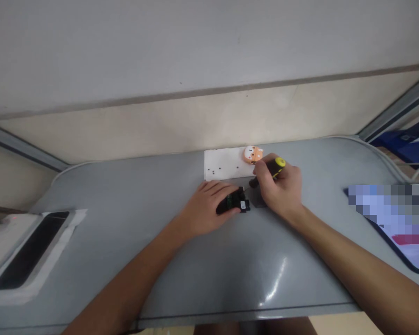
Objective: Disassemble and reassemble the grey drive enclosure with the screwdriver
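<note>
Here the left hand (209,204) grips a small black part (232,203) lying left-right on the desk (195,260); the right hand (279,188) clasps a yellow-handled screwdriver (274,167), tip angled down-left toward it.

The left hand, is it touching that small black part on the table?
Touching. The head view shows the left hand lying on the black part, fingers wrapped over it, with no gap.

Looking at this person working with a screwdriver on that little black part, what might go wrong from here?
Three risks, judging by the layout:
1. The left hand pins the small black part right beside the screwdriver in the right hand; a slip might jab the fingers.
2. The tiny screws lie loose on the white sheet; a nudge may scatter them.
3. The phone at the left sits near the table edge.
</note>
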### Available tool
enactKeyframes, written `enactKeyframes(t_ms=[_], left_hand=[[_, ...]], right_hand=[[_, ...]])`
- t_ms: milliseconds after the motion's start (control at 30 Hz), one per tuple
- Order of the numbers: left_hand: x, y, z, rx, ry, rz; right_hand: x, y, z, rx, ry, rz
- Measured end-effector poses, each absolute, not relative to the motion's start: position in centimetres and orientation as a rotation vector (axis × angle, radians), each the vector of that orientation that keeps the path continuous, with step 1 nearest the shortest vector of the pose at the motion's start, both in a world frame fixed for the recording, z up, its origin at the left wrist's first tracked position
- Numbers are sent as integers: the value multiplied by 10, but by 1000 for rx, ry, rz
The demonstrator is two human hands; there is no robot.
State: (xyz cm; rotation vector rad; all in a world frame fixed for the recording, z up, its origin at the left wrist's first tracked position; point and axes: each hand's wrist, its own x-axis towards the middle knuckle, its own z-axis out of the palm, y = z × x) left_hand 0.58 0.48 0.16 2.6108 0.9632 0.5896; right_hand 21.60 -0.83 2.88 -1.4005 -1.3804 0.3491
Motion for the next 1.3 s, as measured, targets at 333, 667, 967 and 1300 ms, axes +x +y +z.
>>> enactKeyframes(t_ms=[333, 667, 967, 1300], left_hand=[[7, 6, 2, 2603, 934, 610], [5, 9, -2, 2575, 898, 639], [4, 10, -3, 2589, 884, 661], [5, 10, -2, 2579, 894, 645]], right_hand=[[213, -11, 27, -1343, -1408, 364], [230, 0, 33, -1233, -1621, 631], [226, -5, 44, -1138, -1713, 703], [228, 1, 34, -996, -1562, 644]])
